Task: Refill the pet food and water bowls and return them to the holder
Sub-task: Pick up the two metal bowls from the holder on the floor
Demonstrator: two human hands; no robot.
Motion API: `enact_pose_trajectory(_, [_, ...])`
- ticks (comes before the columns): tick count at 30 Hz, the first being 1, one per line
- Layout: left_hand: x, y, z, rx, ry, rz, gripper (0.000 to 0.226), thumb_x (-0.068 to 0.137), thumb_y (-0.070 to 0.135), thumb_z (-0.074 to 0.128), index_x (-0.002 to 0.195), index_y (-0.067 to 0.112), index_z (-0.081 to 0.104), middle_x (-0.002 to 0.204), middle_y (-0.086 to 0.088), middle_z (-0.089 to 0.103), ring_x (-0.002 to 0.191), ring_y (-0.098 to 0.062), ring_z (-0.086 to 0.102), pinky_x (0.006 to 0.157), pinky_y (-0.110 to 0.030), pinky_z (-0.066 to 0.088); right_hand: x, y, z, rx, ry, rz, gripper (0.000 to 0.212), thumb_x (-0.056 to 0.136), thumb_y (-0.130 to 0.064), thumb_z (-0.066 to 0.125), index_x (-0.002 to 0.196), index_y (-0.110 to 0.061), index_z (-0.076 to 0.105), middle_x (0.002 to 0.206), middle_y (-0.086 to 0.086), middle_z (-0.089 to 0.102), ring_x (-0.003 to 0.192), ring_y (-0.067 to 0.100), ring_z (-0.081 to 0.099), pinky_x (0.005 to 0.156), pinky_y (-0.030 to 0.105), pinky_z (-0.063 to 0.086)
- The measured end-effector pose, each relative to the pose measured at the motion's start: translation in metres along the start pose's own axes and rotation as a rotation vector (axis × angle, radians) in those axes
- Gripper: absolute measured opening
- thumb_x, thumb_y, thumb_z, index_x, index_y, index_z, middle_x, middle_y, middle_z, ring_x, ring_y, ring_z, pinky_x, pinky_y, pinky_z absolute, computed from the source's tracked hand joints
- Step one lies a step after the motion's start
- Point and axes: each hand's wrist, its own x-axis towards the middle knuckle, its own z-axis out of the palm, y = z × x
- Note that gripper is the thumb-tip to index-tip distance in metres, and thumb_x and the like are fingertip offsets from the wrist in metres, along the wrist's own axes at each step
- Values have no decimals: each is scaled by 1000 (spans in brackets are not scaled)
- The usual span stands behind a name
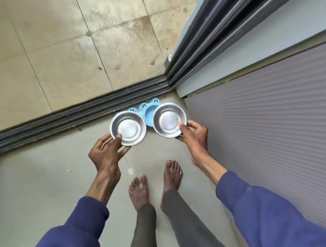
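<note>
Each steel bowl is pinched at its near rim only, thumb laid inside and fingers curled beneath: the left bowl [128, 127] by the left hand [105, 152], the right bowl [169, 120] by the right hand [194, 134]. With so narrow a hold, a bowl could be tipped or dropped once filled, and water spilt on the smooth floor [42, 177]. Both are held mouth-up, seemingly empty, at 11 and 1 o'clock from the bare feet [138, 189], above the blue holder [147, 111]. No long axis is offered by the round bowls; the holder's runs roughly 9 to 3 o'clock, along the door track [76, 117].
</note>
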Motion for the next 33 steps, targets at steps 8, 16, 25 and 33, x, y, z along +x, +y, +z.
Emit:
enact_pose_trajectory(8, [-173,147,-26,-79,-182,70,39,85,3,79,121,1,64,102,-16,73,87,-30,73,72,-38,65,-170,-161,-53,142,-89,-132,8,87,-22,76,84,-14,75,85,9,76,82,23,67,88,61,57])
enact_pose_trajectory(16, [-346,257,-78,-67,-370,145,24,85,4,79,102,8,63,94,-12,77,78,-25,77,69,-36,64,-345,-277,-130,243,-114,-276,5,94,-7,70,93,-9,73,87,15,74,84,28,68,85,50,60])
enact_pose_trajectory(25, [-512,317,-106,47,-573,176,23,86,0,75,103,5,62,81,-11,80,73,-26,79,60,-31,63,-480,-313,-219,221,-77,-441,28,91,-24,76,79,0,67,65,-1,57,71,20,51,79,70,53])
enact_pose_trajectory(33, [-596,309,-80,177,-712,143,18,90,-3,68,107,0,63,79,-15,79,69,-31,78,60,-37,65,-531,-303,-308,334,129,-484,56,90,-27,76,71,14,44,68,7,34,64,18,34,60,30,44])
